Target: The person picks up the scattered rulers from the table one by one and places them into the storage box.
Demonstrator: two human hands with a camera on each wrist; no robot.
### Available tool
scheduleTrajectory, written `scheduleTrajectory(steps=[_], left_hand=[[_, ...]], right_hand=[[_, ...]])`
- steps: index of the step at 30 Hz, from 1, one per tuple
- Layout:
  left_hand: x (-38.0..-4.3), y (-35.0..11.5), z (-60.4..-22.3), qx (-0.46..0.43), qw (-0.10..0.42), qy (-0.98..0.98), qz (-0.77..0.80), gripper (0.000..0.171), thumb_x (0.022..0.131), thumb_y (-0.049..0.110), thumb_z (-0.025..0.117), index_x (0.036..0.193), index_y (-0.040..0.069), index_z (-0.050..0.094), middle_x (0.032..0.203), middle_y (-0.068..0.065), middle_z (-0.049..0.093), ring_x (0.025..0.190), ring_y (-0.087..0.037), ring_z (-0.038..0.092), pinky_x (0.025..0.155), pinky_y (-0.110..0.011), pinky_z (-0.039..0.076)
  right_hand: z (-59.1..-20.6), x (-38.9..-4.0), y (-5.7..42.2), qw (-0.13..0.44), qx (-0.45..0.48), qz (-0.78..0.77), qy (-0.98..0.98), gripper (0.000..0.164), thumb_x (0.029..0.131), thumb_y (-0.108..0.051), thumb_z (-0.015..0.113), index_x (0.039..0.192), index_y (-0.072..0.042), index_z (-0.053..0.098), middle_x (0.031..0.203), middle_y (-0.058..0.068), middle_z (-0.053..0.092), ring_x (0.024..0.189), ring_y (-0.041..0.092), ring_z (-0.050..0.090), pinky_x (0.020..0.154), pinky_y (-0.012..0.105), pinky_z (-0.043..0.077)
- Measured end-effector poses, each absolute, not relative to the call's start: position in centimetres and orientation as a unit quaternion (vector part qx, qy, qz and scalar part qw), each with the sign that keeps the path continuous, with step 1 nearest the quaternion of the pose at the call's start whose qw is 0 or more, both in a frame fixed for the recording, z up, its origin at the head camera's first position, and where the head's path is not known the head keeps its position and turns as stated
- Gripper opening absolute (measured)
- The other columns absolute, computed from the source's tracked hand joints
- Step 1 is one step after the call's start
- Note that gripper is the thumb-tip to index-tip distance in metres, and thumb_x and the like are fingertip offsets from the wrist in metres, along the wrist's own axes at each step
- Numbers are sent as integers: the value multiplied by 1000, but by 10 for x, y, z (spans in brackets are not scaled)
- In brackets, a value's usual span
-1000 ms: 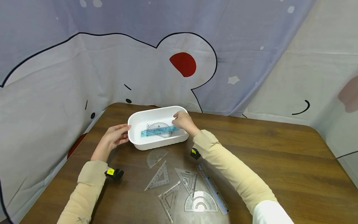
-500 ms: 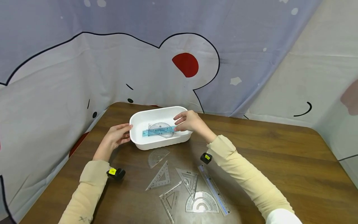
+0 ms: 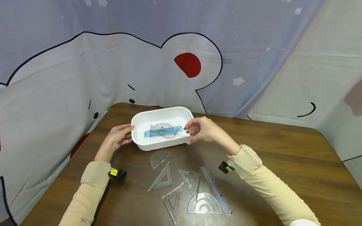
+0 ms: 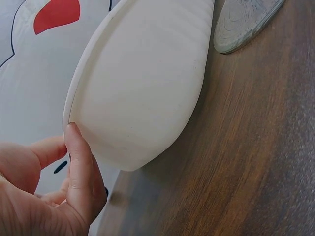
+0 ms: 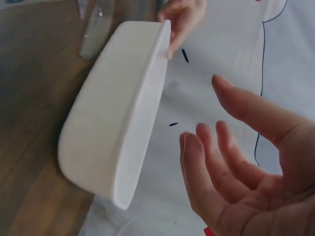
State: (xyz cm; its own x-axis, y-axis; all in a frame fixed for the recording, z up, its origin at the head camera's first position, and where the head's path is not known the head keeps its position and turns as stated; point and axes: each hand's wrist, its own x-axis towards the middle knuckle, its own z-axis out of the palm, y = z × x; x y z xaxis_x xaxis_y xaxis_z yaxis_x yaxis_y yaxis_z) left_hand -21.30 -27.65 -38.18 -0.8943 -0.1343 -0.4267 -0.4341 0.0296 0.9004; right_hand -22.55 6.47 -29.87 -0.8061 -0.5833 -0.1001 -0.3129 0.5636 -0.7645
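A white oval-cornered plastic basin (image 3: 161, 145) stands at the back of the table. My left hand (image 3: 117, 137) pinches its left rim between thumb and fingers, plainly seen in the left wrist view (image 4: 74, 182). Inside the basin lie a blue translucent ruler (image 3: 150, 134), a clear protractor (image 3: 162, 125) and a clear set square (image 3: 171, 136), overlapping one another. Beside the basin's right end hovers my right hand (image 3: 205, 129), its fingers loosely bent and spread. Nothing is between them in the right wrist view, where hand and basin (image 5: 108, 108) are apart.
In front of the basin lie clear drawing tools: a small protractor (image 3: 159, 158), set squares (image 3: 163, 179), a larger protractor (image 3: 204, 207) and a straight ruler (image 3: 216, 191). The wooden table (image 3: 282, 157) ends at a printed curtain (image 3: 254, 62) behind.
My right hand has drawn back out of the basin, toward the right, with its fingers parted. The blue ruler's right end now shows. My left hand stays on the rim.
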Motion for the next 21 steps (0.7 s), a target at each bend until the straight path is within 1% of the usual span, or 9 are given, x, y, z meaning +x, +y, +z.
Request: scheduleTrajectory(steps=[2, 5, 7, 12, 15, 21], left_hand=[[-213, -277, -382, -201, 112, 708, 668, 64, 96, 27, 58, 149, 4, 31, 91, 2, 54, 67, -2, 56, 62, -15, 57], [-213, -277, -382, -203, 112, 710, 665, 64, 96, 28, 58, 149, 4, 31, 93, 2, 53, 67, -2, 56, 62, -14, 57], [-214, -277, -382, -204, 112, 712, 662, 64, 96, 29, 58, 149, 5, 31, 95, 1, 53, 67, -2, 56, 63, -14, 57], [-214, -277, -383, -206, 113, 713, 660, 63, 96, 29, 57, 149, 6, 32, 97, 0, 52, 68, -3, 56, 63, -14, 57], [-215, -277, -383, -208, 113, 713, 660, 63, 97, 29, 57, 149, 6, 32, 97, 0, 53, 68, -3, 56, 64, -14, 57], [-215, -277, -383, -208, 115, 711, 662, 63, 96, 29, 57, 149, 6, 32, 98, 0, 53, 68, -3, 56, 63, -14, 57]], right_hand=[[-301, -221, 72, 184, -270, -380, 865, 46, 66, -3, 85, 108, 3, 65, 99, 14, 70, 93, 26, 69, 82, 29, 58], [-308, -216, 84, 204, -287, -364, 862, 46, 65, -1, 85, 106, 3, 65, 96, 12, 69, 90, 22, 67, 84, 33, 58], [-314, -213, 92, 221, -297, -354, 858, 46, 64, 0, 85, 105, 3, 65, 96, 14, 69, 91, 23, 67, 86, 37, 57], [-335, -208, 109, 268, -317, -344, 842, 49, 62, 2, 85, 106, 6, 63, 100, 21, 67, 95, 33, 65, 87, 42, 57], [-346, -206, 115, 285, -325, -345, 833, 50, 61, 4, 85, 105, 8, 62, 99, 23, 66, 93, 32, 64, 84, 42, 58], [-361, -206, 123, 291, -325, -335, 835, 47, 59, 6, 85, 100, 6, 62, 92, 18, 66, 85, 22, 63, 79, 33, 59]])
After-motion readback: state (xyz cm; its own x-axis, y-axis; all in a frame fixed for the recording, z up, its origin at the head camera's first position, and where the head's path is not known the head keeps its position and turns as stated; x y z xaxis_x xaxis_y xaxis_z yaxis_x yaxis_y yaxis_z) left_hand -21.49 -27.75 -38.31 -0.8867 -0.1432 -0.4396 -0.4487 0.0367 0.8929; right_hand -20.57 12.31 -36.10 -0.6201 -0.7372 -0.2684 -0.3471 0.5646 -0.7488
